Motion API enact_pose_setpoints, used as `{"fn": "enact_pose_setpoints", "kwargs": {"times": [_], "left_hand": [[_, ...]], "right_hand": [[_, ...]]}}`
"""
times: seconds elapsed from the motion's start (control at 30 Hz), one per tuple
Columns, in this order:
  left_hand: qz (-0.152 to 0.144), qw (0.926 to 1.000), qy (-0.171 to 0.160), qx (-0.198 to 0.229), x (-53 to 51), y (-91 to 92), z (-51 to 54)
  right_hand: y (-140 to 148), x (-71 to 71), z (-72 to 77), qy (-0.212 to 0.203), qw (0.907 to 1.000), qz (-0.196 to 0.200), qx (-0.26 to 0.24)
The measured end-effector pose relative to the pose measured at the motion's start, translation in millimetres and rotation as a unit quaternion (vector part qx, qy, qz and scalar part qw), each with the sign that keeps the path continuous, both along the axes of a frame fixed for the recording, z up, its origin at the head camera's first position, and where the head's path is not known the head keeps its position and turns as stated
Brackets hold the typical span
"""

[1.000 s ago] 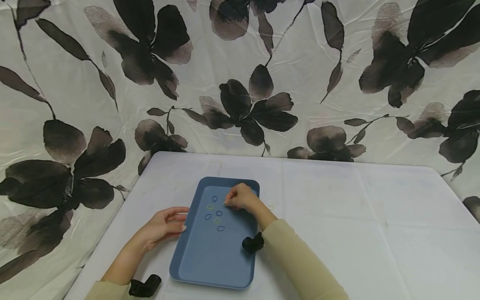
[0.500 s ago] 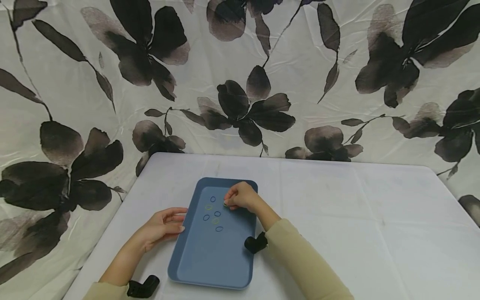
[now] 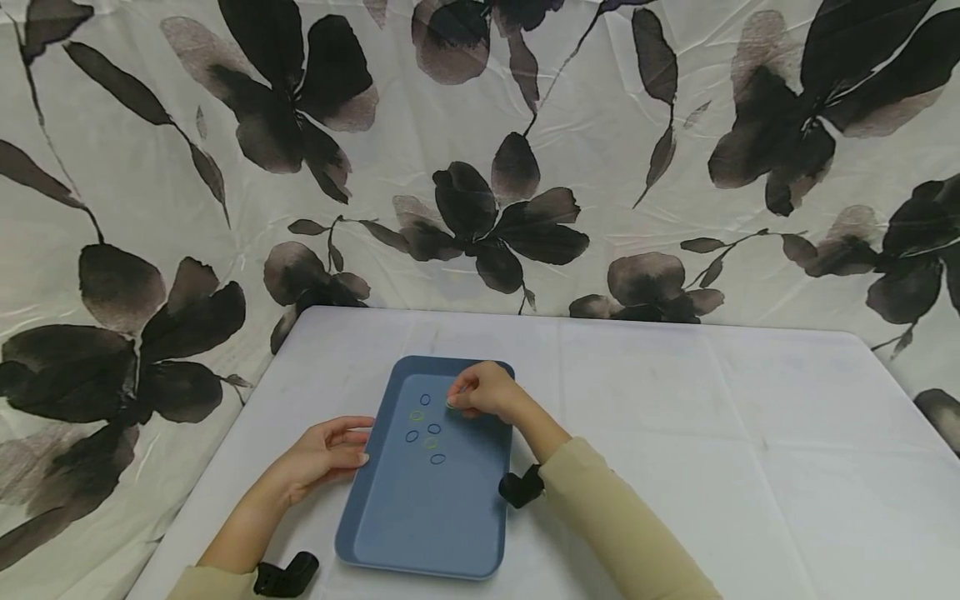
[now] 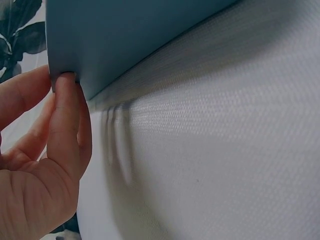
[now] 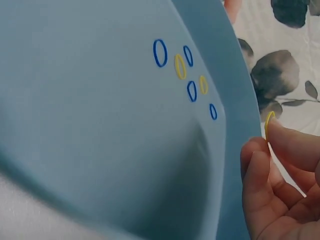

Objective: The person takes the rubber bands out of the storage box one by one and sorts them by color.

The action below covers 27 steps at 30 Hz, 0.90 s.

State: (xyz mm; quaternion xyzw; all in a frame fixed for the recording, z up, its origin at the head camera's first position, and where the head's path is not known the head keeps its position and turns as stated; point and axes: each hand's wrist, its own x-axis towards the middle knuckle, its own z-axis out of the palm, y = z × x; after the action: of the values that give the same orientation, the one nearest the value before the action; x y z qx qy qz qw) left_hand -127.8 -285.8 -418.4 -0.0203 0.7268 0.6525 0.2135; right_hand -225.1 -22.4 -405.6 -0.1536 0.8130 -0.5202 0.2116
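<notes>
A blue tray [image 3: 420,517] lies on the white table. My left hand [image 3: 326,454] holds its left rim, the thumb over the edge and the other fingers against the outer wall, as the left wrist view [image 4: 55,150] of the hand shows. Above the tray's far right part, my right hand [image 3: 483,390] pinches a small yellow rubber band [image 5: 267,131] between thumb and finger. Several small bands lie apart on the tray floor, among them a blue rubber band [image 5: 154,54] and a yellow rubber band [image 5: 176,67].
The white tabletop [image 3: 660,433] extends far to the right of the tray. A floral cloth [image 3: 360,167] hangs behind the table. A black wrist mount [image 3: 521,486] sits by the tray's right edge, another black mount [image 3: 288,575] near the left forearm.
My right forearm has shifted slightly right, while the hand stays over the same part of the tray. The yellow band seen right of the tray is out of sight. My left hand keeps its place.
</notes>
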Motion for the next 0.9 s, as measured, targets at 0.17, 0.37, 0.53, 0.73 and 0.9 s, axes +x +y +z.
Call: {"fn": "enact_pose_setpoints", "kwargs": {"times": [0.17, 0.37, 0.53, 0.73, 0.9], "left_hand": [[-0.001, 1.0, -0.001, 0.004, 0.2, 0.3, -0.3], [-0.001, 1.0, 0.002, 0.003, 0.6, 0.6, 0.9], [-0.001, 1.0, -0.002, 0.006, 0.3, 0.5, 2.0], [-0.002, 1.0, -0.004, 0.007, 0.0, 0.0, 1.1], [0.0, 1.0, -0.003, 0.004, -0.5, 0.3, 0.9]], "right_hand": [[4.5, 1.9, 4.2, -0.009, 0.9998, 0.008, -0.014], [10.1, 3.1, 7.1, -0.028, 0.9991, 0.008, -0.031], [15.9, 2.3, 5.3, -0.035, 0.9983, 0.001, -0.046], [24.1, 2.3, 7.2, -0.056, 0.9962, -0.007, -0.067], [32.5, 1.5, 9.4, -0.067, 0.9941, -0.003, -0.085]]}}
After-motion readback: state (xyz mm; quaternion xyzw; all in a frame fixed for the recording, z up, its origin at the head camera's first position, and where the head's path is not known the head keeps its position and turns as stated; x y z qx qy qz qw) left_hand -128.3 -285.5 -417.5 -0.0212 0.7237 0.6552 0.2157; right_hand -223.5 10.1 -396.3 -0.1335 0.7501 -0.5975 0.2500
